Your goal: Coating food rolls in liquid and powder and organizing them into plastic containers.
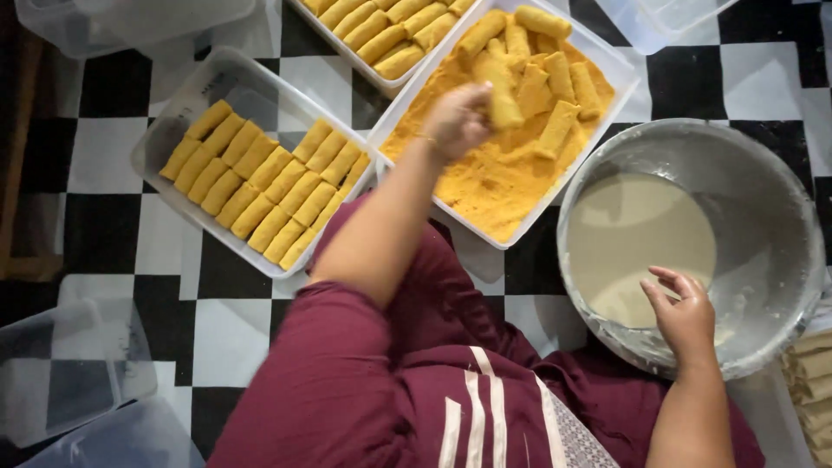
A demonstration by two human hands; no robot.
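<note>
My left hand [458,120] reaches over a white tray of orange breadcrumbs [485,186] and is shut on a crumb-coated roll [504,106]. Several more coated rolls [555,82] lie in the crumbs at the tray's far end. My right hand [685,316] hovers with fingers apart over the near rim of a large grey bowl [780,199]. The bowl holds pale liquid batter [637,238]. The right hand holds nothing.
A clear tray [217,78] on the left holds neat rows of coated rolls [260,178]; another filled tray [347,61] lies at the top. Pale uncoated rolls [810,381] sit at the right edge. Empty clear containers [69,364] stand at the lower left and top corners on a black-and-white checkered floor.
</note>
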